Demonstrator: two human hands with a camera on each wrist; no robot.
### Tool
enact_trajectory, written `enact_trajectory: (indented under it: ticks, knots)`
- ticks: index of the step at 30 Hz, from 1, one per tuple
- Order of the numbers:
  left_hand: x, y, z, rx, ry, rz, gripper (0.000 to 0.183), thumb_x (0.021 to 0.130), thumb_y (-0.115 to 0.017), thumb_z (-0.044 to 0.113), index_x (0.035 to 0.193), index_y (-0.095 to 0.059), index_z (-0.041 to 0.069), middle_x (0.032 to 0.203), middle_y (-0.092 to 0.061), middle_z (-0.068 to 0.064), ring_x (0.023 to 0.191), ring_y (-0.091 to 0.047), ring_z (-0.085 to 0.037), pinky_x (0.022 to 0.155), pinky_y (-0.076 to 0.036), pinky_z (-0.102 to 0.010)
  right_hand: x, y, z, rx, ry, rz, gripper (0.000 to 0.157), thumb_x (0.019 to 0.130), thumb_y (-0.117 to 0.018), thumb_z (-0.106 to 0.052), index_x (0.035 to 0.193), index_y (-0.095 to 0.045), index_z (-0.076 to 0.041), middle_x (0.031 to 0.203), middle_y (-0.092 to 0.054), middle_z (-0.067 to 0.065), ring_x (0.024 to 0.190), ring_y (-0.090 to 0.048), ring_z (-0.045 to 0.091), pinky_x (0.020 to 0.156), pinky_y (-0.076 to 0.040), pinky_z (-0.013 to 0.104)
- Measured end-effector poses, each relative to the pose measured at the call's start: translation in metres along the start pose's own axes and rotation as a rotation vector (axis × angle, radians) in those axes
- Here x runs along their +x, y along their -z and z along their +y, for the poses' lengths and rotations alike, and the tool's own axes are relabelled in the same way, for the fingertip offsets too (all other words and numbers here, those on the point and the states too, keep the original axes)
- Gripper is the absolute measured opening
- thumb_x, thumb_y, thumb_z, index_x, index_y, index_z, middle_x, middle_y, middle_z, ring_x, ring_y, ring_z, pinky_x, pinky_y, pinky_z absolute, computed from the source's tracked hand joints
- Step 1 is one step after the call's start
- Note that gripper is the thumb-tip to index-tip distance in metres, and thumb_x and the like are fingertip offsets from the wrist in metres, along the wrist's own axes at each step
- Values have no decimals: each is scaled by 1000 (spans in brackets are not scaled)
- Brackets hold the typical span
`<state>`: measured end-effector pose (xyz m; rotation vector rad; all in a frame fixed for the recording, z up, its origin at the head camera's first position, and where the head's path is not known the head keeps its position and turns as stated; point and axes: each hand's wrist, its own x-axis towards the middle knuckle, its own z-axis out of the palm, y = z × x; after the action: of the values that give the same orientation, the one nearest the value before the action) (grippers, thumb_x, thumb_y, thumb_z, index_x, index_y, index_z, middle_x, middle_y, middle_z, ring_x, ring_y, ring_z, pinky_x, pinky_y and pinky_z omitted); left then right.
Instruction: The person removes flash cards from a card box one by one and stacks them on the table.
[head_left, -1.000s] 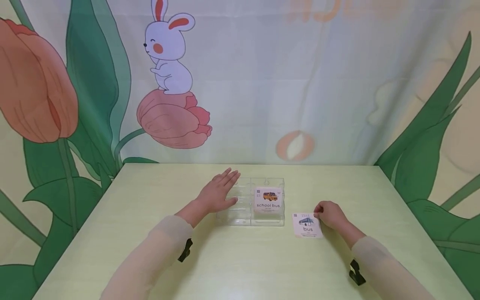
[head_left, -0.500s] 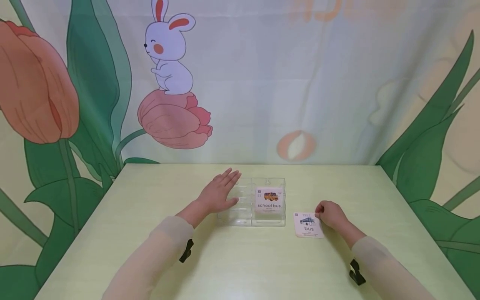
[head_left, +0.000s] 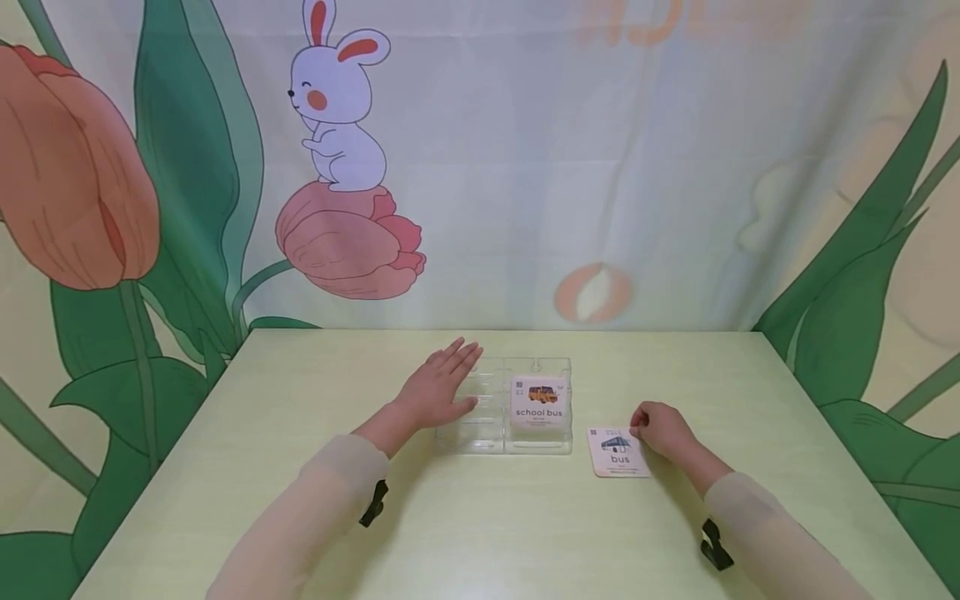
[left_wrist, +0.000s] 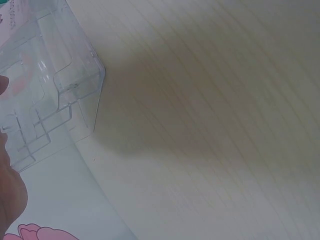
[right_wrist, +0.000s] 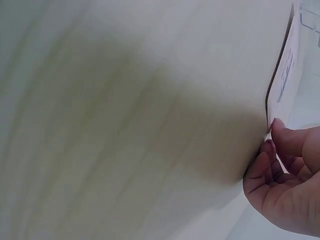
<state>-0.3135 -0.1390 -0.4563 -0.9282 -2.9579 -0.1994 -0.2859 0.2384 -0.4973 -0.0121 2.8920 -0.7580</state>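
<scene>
A clear plastic card holder (head_left: 504, 408) with two columns lies on the table. In its right column sits a card printed "school bus" (head_left: 538, 402). My left hand (head_left: 431, 387) is over the holder's left part, fingers straight and thumb spread; the left wrist view shows the holder's clear ledges (left_wrist: 55, 95) beside the fingers at the frame's edge. To the right of the holder is a card printed "bus" (head_left: 618, 452), picture upward. My right hand (head_left: 663, 428) pinches its upper right corner, thumb on top and the other fingers curled, as the right wrist view shows.
The pale wood-grain table (head_left: 480, 533) stretches around the holder and both cards. Behind its back edge hangs a cloth (head_left: 480, 167) printed with a rabbit and tulips. Both forearms wear light sleeves (head_left: 300, 508), with a black strap piece below each wrist.
</scene>
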Motion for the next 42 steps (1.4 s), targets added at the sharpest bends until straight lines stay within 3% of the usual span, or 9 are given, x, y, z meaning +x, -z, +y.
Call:
enact_trajectory:
  ticks: [16, 30, 42]
  knots:
    - [1, -1, -1, -2, -3, 3, 79, 101, -54, 38, 162, -22, 2, 170, -26, -16, 161, -18, -37, 131, -22, -52, 2, 2, 5, 20, -2, 11, 4, 95, -66, -2, 95, -66, 2, 91, -63, 16, 86, -54, 27, 81, -48, 39]
    - [-1, 2, 1, -13, -1, -2, 77, 101, -54, 35, 162, -22, 0, 170, -26, -18, 160, -18, -38, 130, -23, -54, -3, 21, 4, 24, 8, 14, 11, 97, -61, -2, 101, -67, 6, 97, -66, 21, 89, -57, 29, 84, -52, 43]
    - [0, 0, 0, -4, -11, 18, 77, 101, -55, 35, 161, -23, 0, 169, -28, -18, 160, -20, -39, 129, -25, -54, -6, 35, 1, 7, 93, 56, 13, 97, -63, -2, 101, -68, 10, 98, -69, 24, 89, -61, 31, 85, -55, 47]
